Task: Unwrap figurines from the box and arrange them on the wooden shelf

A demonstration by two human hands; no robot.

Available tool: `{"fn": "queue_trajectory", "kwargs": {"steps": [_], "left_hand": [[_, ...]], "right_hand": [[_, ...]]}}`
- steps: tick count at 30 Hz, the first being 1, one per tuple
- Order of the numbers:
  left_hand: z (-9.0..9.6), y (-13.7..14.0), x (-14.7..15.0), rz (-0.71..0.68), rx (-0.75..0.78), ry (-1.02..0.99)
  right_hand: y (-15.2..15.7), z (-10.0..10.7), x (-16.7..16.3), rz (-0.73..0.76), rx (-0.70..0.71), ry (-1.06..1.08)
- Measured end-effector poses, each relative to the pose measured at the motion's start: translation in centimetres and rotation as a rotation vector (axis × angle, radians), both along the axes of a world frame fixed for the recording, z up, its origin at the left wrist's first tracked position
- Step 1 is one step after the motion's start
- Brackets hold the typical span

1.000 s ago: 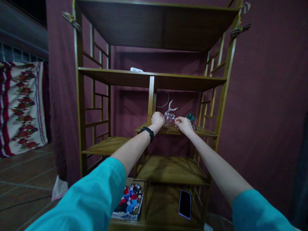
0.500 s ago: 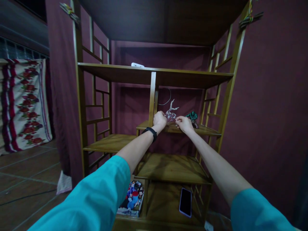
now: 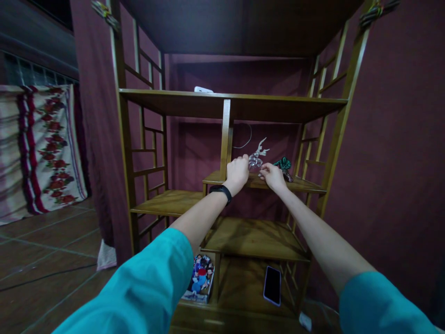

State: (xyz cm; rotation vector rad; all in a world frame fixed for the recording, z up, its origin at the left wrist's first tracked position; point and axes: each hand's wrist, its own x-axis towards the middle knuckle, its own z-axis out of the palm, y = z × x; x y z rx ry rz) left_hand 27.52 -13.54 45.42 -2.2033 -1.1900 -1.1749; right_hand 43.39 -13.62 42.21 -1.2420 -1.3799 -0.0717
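A small clear figurine (image 3: 256,160), which looks like a deer with branching antlers, is just above the middle right shelf (image 3: 295,183). My left hand (image 3: 238,173), wearing a black wristband, is closed on its left side. The pinched fingers of my right hand (image 3: 273,176) meet the figurine's lower right side; their exact contact is too small to see clearly. Behind my right hand, a dark green and reddish ornament (image 3: 283,165) sits on the same shelf.
The wooden shelf unit (image 3: 227,139) has an upright post left of my hands. On the upper board lies a white object (image 3: 203,89). Lower down are a phone (image 3: 272,285) and a box of colourful figures (image 3: 200,278). A floral cloth (image 3: 57,148) hangs at far left.
The figurine has risen slightly and tilted, its antlers leaning further right. My left hand has turned and moved up with it. The whole view has shifted a little.
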Motion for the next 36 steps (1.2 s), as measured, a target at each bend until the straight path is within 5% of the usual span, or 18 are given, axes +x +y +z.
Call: {"fn": "queue_trajectory", "kwargs": {"steps": [15,36], "left_hand": [[0.0,-5.1,-2.3,-0.021,0.324,0.216],[-1.2,-9.0,-4.4,-0.079,0.449,0.285]], "right_hand": [[-3.3,-1.1,-0.7,-0.168,0.403,-0.265],[-6.3,-2.3,-0.8,-0.220,0.536,-0.378]]}}
